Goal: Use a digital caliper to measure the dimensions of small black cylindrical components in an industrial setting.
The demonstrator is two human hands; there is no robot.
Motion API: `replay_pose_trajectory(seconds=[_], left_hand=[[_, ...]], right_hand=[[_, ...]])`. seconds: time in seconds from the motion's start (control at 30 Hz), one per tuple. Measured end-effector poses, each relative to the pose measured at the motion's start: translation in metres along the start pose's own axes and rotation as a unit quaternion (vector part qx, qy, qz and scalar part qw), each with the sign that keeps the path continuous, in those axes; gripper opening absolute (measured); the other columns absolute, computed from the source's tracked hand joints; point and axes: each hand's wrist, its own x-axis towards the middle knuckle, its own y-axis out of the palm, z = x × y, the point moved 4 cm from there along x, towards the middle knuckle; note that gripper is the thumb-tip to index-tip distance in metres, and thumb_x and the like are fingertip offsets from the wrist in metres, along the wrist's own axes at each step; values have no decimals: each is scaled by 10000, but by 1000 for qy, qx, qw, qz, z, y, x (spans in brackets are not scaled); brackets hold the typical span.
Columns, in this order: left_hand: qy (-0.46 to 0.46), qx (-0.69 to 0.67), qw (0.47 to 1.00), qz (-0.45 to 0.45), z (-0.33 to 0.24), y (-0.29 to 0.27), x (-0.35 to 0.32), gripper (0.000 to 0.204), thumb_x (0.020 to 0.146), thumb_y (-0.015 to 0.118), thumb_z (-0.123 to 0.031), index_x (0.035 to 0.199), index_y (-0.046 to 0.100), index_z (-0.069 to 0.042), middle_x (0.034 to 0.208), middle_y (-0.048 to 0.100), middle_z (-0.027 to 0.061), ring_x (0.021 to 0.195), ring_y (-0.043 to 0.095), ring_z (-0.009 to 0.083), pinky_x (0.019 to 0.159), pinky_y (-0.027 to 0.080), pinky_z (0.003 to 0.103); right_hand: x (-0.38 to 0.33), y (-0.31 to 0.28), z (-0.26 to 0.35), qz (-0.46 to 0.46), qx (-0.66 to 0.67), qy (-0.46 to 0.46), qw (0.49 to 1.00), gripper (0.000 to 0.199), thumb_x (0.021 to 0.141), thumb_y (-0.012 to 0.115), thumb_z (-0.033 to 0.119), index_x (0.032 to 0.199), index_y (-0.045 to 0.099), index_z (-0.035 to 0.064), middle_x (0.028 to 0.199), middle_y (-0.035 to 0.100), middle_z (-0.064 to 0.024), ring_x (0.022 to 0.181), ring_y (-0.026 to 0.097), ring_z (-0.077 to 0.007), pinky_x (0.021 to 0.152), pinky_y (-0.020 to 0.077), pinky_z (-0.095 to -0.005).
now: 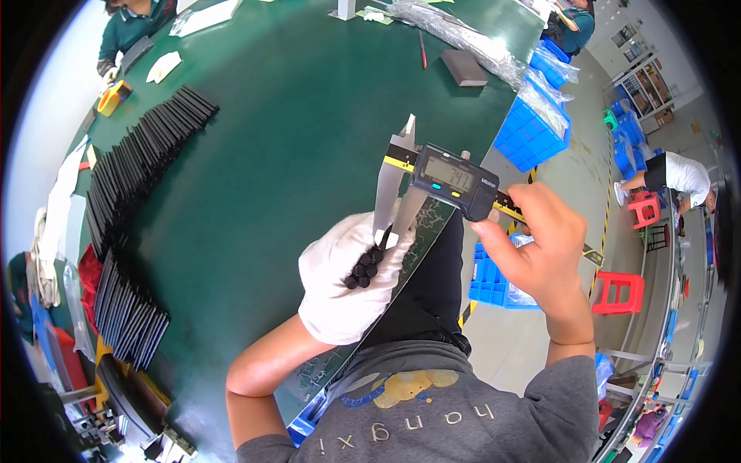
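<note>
My left hand (340, 289), in a white glove, is closed around a small bundle of black rods (362, 272), their round ends facing up at me. Bare, my right hand (545, 245) grips the beam of a digital caliper (455, 180) between thumb and fingers. The caliper's lower jaws reach down to the gloved fingers, around or beside the end of one rod; I cannot tell which. Its display is lit. Farther left on the green table (278, 131), a long curved row of black rods (143, 158) lies side by side.
A dark box (464, 68), a red pen (422, 50) and plastic-wrapped material (463, 38) lie at the table's far side. Blue crates (532, 127) stand beyond its right edge, near a red stool (619, 293). A co-worker (133, 35) sits at the far left, by yellow tape (113, 99).
</note>
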Motion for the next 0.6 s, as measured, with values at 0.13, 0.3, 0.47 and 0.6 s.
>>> replay_pose_trajectory(seconds=[0.13,0.3,0.47,0.6], left_hand=[[-13,-22,1000,-13,-1,0,0,311,739,655,74,1025,604,-36,816,631,86,658,610,142,597,477,236],[-42,-21,999,-22,-3,1,2,271,756,643,80,997,614,-41,817,631,73,647,591,116,586,466,222],[-48,-37,998,-22,3,0,0,266,750,624,92,984,600,-32,776,610,62,618,567,104,557,450,218],[-53,-42,998,-10,1,3,1,276,747,608,84,999,593,-27,774,598,76,606,564,124,557,447,217]], right_hand=[[-1,3,-1,-18,8,-7,1000,332,653,775,303,756,577,58,585,508,-39,455,500,-206,403,362,-302],[0,5,0,-2,4,-16,1000,334,659,769,306,771,581,55,607,523,-42,468,528,-216,404,367,-303],[-1,5,-1,6,13,4,1000,296,679,741,239,826,584,35,641,539,-53,475,520,-224,416,375,-301],[-1,5,-1,-1,29,-10,1000,262,680,721,173,842,580,24,653,545,-66,486,525,-224,426,387,-299]])
